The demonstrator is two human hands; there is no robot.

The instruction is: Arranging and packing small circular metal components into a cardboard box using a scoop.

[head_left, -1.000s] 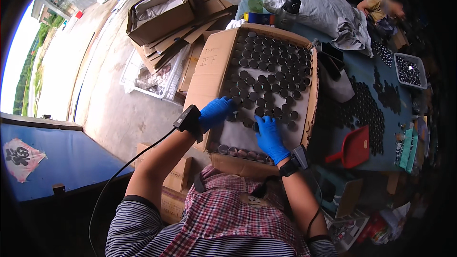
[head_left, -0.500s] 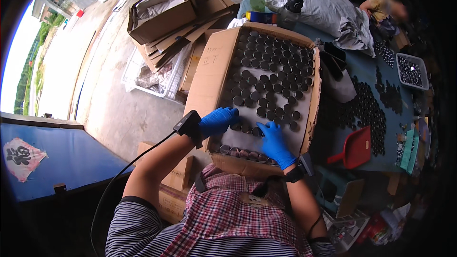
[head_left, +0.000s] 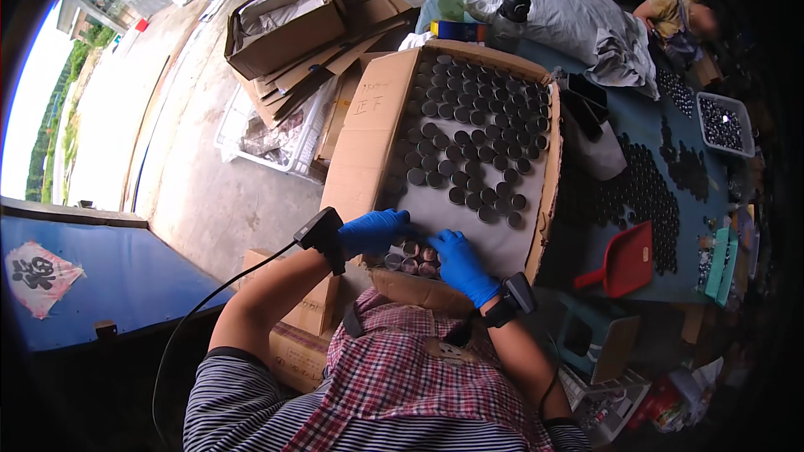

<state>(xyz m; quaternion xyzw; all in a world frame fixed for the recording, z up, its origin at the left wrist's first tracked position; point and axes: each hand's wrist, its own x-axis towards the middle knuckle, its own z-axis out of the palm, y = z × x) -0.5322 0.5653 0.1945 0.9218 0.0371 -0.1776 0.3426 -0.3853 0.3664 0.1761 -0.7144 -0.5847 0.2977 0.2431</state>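
Observation:
My two hands, in blue gloves, are at the near end of an open cardboard box [head_left: 368, 121]. Small dark round caps [head_left: 477, 117] stand in rows inside it on a pale sheet [head_left: 490, 243]. My left hand [head_left: 374, 232] is at the left end of a small cluster of caps [head_left: 410, 259], its bent fingers partly hidden. My right hand [head_left: 461, 265] presses its fingertips against the right side of that cluster. The caps between them show shiny, slightly reddish sides.
A red dustpan [head_left: 628, 259] and many loose dark caps [head_left: 641, 192] lie on the table to the right. Flattened cardboard and a smaller open box [head_left: 285, 21] are piled at the far left. A white sack [head_left: 544, 4] lies beyond the box. Another person [head_left: 674, 17] sits far right.
Both hands have moved nearer to me and slightly left, with the short row of caps between them. That row now lies against the caps at the near edge, leaving bare sheet behind.

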